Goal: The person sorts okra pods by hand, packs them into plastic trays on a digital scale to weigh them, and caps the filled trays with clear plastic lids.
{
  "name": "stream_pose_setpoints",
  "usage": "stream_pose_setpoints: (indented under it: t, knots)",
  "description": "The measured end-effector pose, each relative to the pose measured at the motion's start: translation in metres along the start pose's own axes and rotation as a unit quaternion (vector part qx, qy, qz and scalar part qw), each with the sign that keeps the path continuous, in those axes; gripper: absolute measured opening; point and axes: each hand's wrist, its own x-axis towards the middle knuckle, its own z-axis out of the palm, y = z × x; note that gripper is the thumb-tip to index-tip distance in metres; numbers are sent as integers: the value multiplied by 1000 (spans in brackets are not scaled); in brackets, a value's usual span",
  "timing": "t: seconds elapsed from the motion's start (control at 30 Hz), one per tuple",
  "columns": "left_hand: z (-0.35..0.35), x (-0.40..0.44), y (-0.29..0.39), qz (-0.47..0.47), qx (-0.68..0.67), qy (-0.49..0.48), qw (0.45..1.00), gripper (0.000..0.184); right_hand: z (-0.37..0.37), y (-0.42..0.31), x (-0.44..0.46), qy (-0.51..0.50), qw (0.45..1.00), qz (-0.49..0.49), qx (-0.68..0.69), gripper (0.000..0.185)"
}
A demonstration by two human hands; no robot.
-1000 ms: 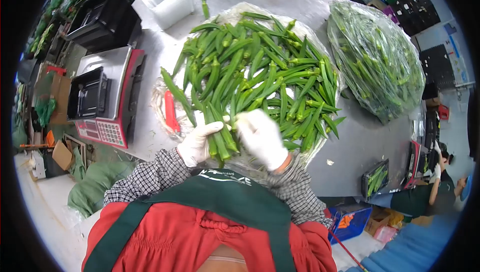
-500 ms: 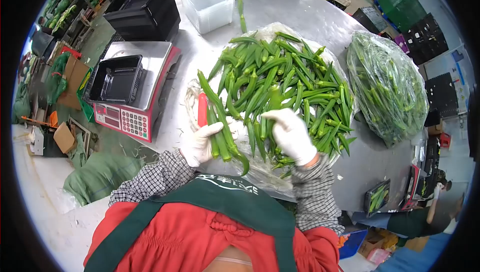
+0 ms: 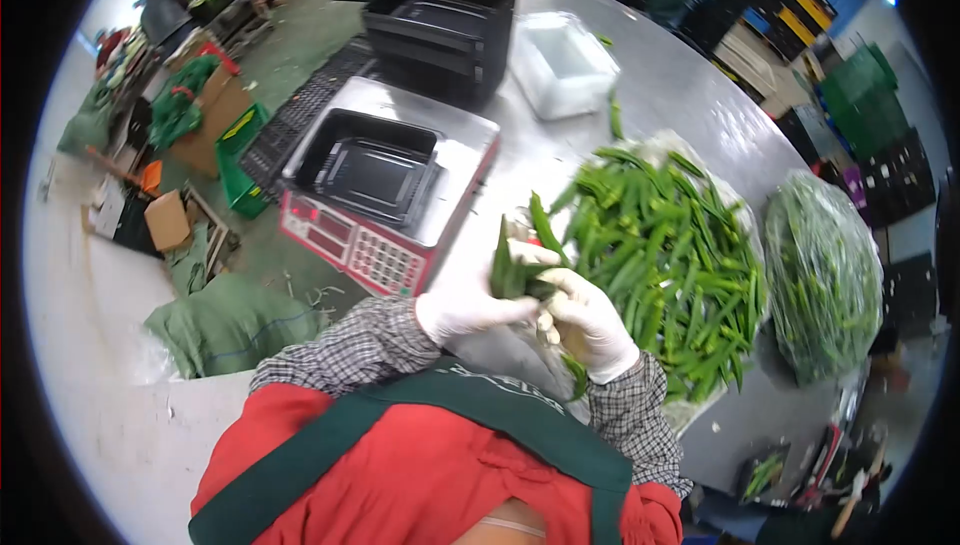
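Observation:
White-gloved, my left hand (image 3: 475,309) is wrapped round a small bunch of okra (image 3: 508,275), whose tips point up and away from me. My right hand (image 3: 592,323), also gloved, presses its fingers against the near right side of that bunch, touching it. Just right of both hands lies a large pile of loose okra (image 3: 665,265) on clear plastic. A red-handled thing shows only in part behind the bunch. Left of the hands, a black tray (image 3: 370,173) sits on the pan of a red and silver scale (image 3: 353,250).
Black containers (image 3: 440,30) are stacked behind the scale. Beside them stands a translucent white box (image 3: 566,67). A plastic bag full of okra (image 3: 822,275) lies at the right. Green sacks (image 3: 235,323) rest on the floor at left. A small okra tray (image 3: 765,472) is at lower right.
The view has turned left, bringing the scale and tray nearer the middle. My right hand has moved from the pile to the bunch in my left hand, which now points upward.

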Motion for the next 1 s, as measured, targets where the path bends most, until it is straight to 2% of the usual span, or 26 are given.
stream_pose_setpoints:
  t: [0.03, 0.07, 0.1, 0.13, 0.2, 0.3, 0.33, 0.4, 0.43, 0.53, 0.6, 0.67, 0.73, 0.8, 0.83, 0.93, 1.0]
  knots:
    - [-4, -4, 8, -47, -64, 34, 996, 53, 12, 3, 12, 44, 999, -16, -7, 43]
    - [-6, -9, 17, -94, -132, 63, 985, 50, 21, 3, 23, 35, 999, -15, -34, 44]
    - [-16, -10, 25, -104, -165, 34, 980, 46, 29, 0, 34, 30, 998, -14, -59, 45]
    - [-17, -12, 24, -48, -162, 94, 981, 36, 37, -1, 45, 27, 996, -15, -84, 45]
    - [-42, -21, 33, -124, -172, 123, 969, 30, 68, -2, 67, 35, 987, -32, -155, 47]
    - [-77, -28, 37, -40, -216, 229, 948, 27, 90, 9, 104, -6, 979, -99, -180, 60]
    - [-89, -25, 43, -4, -220, 281, 934, 28, 98, 9, 109, 14, 968, -131, -215, 56]
    - [-135, -25, 43, -18, -288, 302, 909, 32, 84, 13, 120, -11, 956, -143, -257, 54]
    - [-153, -20, 43, -13, -300, 317, 899, 31, 75, 9, 118, -9, 953, -114, -279, 51]
    - [-199, -9, 33, -40, -328, 353, 875, 32, 32, -4, 116, 96, 916, -91, -378, 44]
    - [-200, -10, 38, -60, -336, 289, 894, 32, -20, -8, 118, 189, 868, -127, -441, 39]
    - [-196, -24, 57, -117, -271, 307, 905, 36, -62, -29, 113, 273, 741, -203, -579, 35]
    - [-206, -44, 62, -108, -25, 378, 919, 45, -94, -57, 108, 333, 623, -215, -674, 31]
    - [-185, -47, 72, 30, 57, 434, 898, 47, -122, -85, 113, 372, 583, -194, -696, 28]
    - [-168, -43, 82, 71, 89, 435, 893, 46, -137, -97, 120, 378, 550, -183, -722, 28]
    - [-137, -38, 87, 103, 111, 347, 925, 41, -173, -128, 155, 390, 460, -128, -787, 30]
    - [-121, -35, 77, 114, 124, 276, 946, 29, -185, -144, 183, 389, 448, -78, -801, 30]
